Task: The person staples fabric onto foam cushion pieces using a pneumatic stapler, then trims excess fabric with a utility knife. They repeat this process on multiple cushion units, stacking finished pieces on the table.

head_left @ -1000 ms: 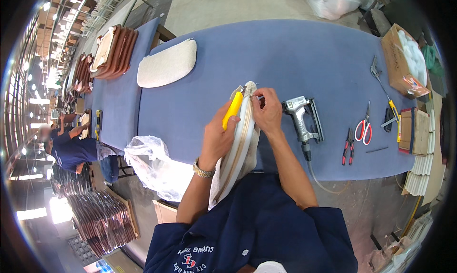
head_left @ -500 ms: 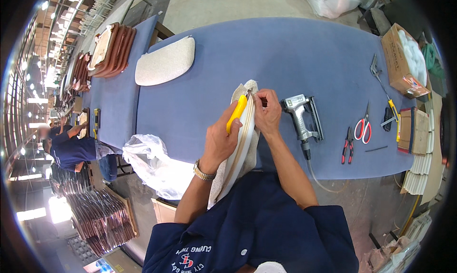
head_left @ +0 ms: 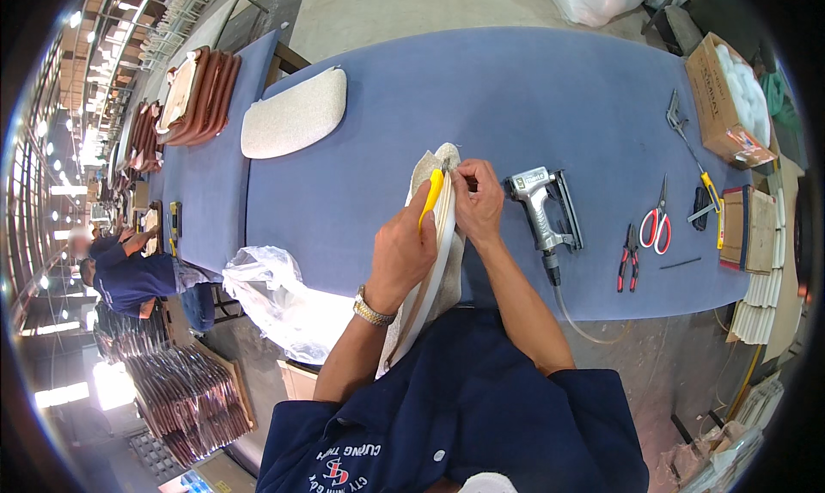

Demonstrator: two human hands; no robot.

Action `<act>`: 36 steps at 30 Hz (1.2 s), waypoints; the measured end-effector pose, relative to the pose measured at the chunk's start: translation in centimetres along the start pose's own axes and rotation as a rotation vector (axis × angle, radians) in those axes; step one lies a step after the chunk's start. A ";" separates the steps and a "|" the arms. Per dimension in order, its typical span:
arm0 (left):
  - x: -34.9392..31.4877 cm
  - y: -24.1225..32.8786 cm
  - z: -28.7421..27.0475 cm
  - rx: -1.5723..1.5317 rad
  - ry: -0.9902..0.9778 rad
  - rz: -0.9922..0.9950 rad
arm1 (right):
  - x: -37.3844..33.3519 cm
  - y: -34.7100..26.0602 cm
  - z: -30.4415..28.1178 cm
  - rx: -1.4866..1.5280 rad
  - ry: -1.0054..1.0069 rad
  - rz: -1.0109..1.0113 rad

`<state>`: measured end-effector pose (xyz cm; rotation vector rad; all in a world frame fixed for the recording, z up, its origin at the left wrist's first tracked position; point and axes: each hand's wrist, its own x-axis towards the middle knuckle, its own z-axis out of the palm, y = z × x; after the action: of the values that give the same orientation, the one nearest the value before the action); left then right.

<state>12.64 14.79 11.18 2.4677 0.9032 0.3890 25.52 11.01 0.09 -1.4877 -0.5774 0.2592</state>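
Observation:
My left hand (head_left: 404, 248) is closed round a yellow utility knife (head_left: 432, 194), its tip by the upper end of a beige fabric-covered cushion pad (head_left: 447, 270). The pad stands on edge against my body, showing a white rim and layered edges. Close to that upper end, the fingers of my right hand (head_left: 479, 203) pinch the fabric edge. What exactly lies between those fingertips is too small to make out. A silver staple gun (head_left: 540, 205) with an air hose lies just right of my right hand.
A finished-looking beige pad (head_left: 294, 115) lies at the back left of the blue table (head_left: 516, 81). Plastic film (head_left: 279, 300) drapes over the near left edge. Pliers (head_left: 628, 259), scissors (head_left: 657, 222) and a cardboard box (head_left: 718, 98) sit on the right. A co-worker (head_left: 137, 270) works far left.
The knife tip and both hands stay at the pad's upper end, with only a slight shift. The co-worker's arms have moved a little.

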 end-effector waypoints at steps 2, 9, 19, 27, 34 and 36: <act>0.1 0.0 0.2 0.006 -0.003 -0.003 | 0.0 0.1 0.0 0.004 0.003 0.003; 0.1 -0.8 0.8 0.040 0.016 0.096 | -0.1 0.1 0.3 0.018 0.028 0.032; 1.0 -1.0 -0.3 0.007 -0.125 0.092 | -0.3 0.1 0.2 -0.074 0.072 -0.013; -0.4 -0.9 -0.1 -0.036 -0.128 0.042 | -0.4 0.0 0.3 -0.135 0.091 -0.061; -2.5 -2.7 2.5 -0.151 0.031 0.027 | -0.4 0.4 -0.5 -0.199 0.074 0.013; -2.7 -2.8 2.8 -0.186 0.045 0.010 | -0.3 0.5 -0.7 -0.205 0.071 0.004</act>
<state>10.39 13.92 7.07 2.3021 0.8332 0.5101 25.71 10.25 -0.41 -1.6885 -0.5566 0.1527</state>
